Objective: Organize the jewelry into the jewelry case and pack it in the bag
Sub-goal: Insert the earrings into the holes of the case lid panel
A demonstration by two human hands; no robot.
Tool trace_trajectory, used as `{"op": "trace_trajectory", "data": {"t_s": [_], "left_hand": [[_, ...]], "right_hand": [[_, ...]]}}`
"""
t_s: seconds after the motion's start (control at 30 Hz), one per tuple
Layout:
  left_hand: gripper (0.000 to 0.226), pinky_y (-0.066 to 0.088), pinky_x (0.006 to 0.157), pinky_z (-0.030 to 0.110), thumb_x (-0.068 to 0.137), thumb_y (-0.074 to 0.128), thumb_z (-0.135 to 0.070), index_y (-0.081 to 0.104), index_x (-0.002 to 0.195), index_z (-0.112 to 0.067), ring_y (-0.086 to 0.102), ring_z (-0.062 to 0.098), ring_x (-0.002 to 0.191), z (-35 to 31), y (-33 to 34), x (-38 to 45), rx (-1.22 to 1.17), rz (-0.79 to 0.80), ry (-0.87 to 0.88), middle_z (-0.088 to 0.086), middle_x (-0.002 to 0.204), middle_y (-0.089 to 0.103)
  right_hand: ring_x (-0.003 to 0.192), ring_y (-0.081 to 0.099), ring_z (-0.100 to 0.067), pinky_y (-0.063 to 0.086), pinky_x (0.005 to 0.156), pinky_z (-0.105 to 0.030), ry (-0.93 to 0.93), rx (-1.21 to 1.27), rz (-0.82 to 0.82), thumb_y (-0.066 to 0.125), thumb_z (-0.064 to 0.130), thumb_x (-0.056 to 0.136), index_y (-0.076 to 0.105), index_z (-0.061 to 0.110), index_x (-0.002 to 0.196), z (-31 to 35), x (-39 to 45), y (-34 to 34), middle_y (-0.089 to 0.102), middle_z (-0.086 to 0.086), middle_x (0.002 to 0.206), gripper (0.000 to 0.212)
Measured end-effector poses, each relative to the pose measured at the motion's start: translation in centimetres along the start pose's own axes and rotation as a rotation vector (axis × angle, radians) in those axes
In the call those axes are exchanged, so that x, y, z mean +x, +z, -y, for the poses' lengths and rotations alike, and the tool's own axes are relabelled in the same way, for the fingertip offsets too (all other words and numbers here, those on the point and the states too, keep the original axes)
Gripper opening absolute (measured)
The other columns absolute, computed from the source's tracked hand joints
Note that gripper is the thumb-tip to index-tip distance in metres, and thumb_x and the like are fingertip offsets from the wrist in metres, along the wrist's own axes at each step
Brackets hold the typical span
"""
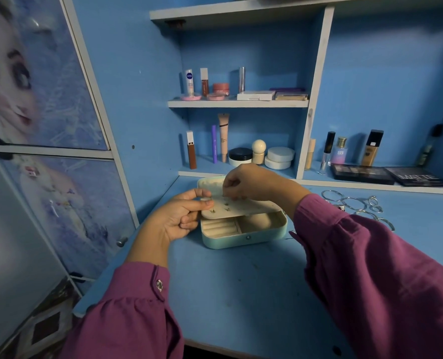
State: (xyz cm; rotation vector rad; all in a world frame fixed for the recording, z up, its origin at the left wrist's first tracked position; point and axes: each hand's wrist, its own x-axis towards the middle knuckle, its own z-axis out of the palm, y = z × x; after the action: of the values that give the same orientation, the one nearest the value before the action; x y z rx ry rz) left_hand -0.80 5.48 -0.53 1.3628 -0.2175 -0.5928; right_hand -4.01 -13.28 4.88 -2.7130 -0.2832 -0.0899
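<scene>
A mint-green jewelry case lies open on the blue desk, its lid lying back toward the shelves. A cream earring panel rests over its compartments, with small studs stuck in it. My left hand pinches the panel's left edge between thumb and forefinger. My right hand hovers over the panel's far side, fingertips pinched on something small that I cannot make out. Several silver bangles and rings lie on the desk to the right. No bag is in view.
Cosmetics fill the shelves behind: tubes and jars, bottles and dark palettes at right. A cabinet door with a cartoon print stands at left. Bare desk surface stretches in front of the case.
</scene>
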Motion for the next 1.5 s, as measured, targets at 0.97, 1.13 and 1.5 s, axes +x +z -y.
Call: {"op": "trace_trajectory", "data": {"t_s": [0.97, 1.13, 1.5], "left_hand": [[0.017, 0.020, 0.026, 0.012, 0.089, 0.056, 0.002, 0.055, 0.096, -0.013, 0.023, 0.002, 0.024, -0.1, 0.1, -0.3, 0.021, 0.000, 0.000, -0.006, 0.047, 0.052], [0.019, 0.018, 0.028, 0.012, 0.088, 0.057, 0.003, 0.056, 0.095, -0.014, 0.022, 0.002, 0.025, 0.0, 0.1, -0.1, 0.031, -0.013, 0.007, -0.007, 0.044, 0.045], [0.015, 0.018, 0.026, 0.011, 0.089, 0.054, 0.002, 0.059, 0.090, -0.012, 0.024, 0.001, 0.024, 0.1, 0.2, -0.2, -0.046, -0.015, 0.023, -0.005, 0.051, 0.051]], "right_hand": [[0.084, 0.062, -0.016, 0.048, 0.070, -0.026, -0.094, -0.141, 0.041, 0.062, 0.019, 0.086, 0.068, 0.021, 0.090, 0.2, 0.1, -0.4, 0.068, 0.002, 0.093, 0.008], [0.079, 0.056, -0.013, 0.038, 0.058, -0.017, -0.115, -0.201, 0.082, 0.059, 0.017, 0.087, 0.067, 0.020, 0.089, 0.6, 0.3, -0.5, 0.066, 0.002, 0.092, 0.009], [0.082, 0.056, -0.013, 0.046, 0.073, -0.029, -0.133, -0.131, -0.064, 0.058, 0.022, 0.089, 0.070, 0.019, 0.092, -0.4, -0.5, 0.5, 0.066, 0.006, 0.090, 0.013]]}}
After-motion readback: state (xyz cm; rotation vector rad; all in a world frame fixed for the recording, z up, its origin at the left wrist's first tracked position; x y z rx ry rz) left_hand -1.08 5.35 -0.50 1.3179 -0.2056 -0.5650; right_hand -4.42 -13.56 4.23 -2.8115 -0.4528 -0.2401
